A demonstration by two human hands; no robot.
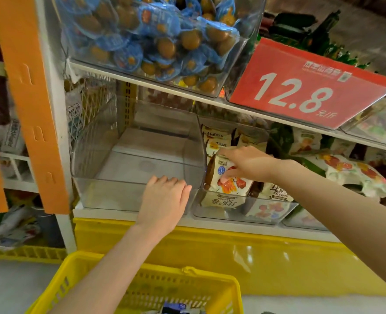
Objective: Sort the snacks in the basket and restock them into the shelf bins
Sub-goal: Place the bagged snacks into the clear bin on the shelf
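An empty clear plastic bin (110, 168) stands on the lower shelf. My left hand (164, 200) grips its front rim near the right corner. The neighbouring clear bin (266, 217) holds several cream snack packets with red printing. My right hand (246, 163) pinches one of those cream snack packets (227, 184), which stands upright at the bin's left side. A yellow basket (155, 286) sits on the floor below, with a few packets just visible at the bottom edge of the view.
On the shelf above, a clear bin (155, 35) is full of blue-wrapped brown snacks. A red price sign (305, 87) reading 12.8 hangs on the bin to its right. An orange upright post (31, 98) stands left. A yellow shelf base (278, 257) runs below.
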